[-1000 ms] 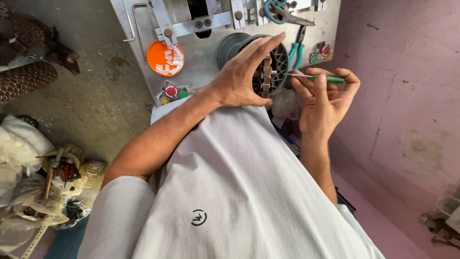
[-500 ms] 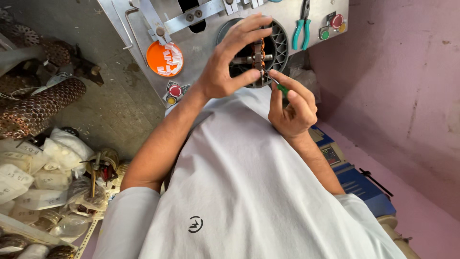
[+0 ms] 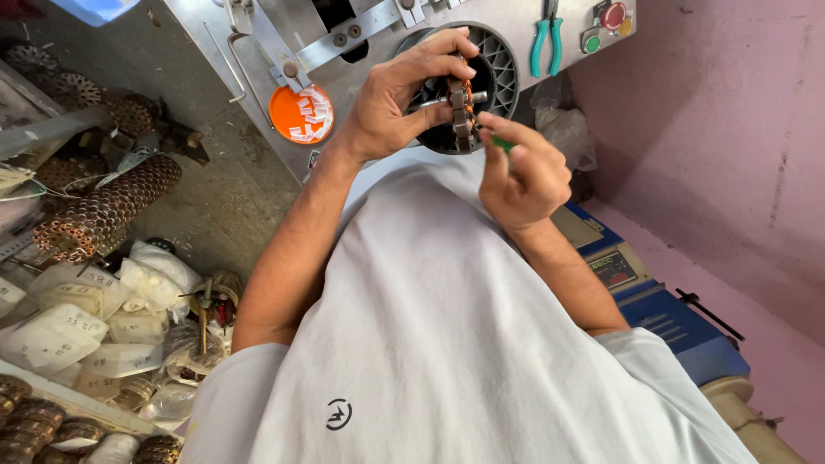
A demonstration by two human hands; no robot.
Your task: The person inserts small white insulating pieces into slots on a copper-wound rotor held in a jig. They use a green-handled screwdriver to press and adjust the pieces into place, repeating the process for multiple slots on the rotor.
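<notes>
My left hand (image 3: 397, 94) grips a small motor armature (image 3: 460, 107) with copper windings and a steel shaft, held up in front of a dark round ribbed housing (image 3: 498, 73) on a grey metal machine (image 3: 369, 34). My right hand (image 3: 520, 167) is closed on a thin green-handled tool (image 3: 501, 142) whose tip touches the armature's windings. Both hands are raised above my white shirt.
An orange dish of white slips (image 3: 301, 113) sits on the machine. Teal pliers (image 3: 544, 34) and red and green buttons (image 3: 606, 21) are at its top right. Stacked wound coils (image 3: 103, 206) and bagged parts (image 3: 94, 318) lie left. A blue box (image 3: 662, 309) stands right.
My right hand has moved left and closer to the armature, so the green tool now meets the windings. The view has shifted, showing more of the left clutter.
</notes>
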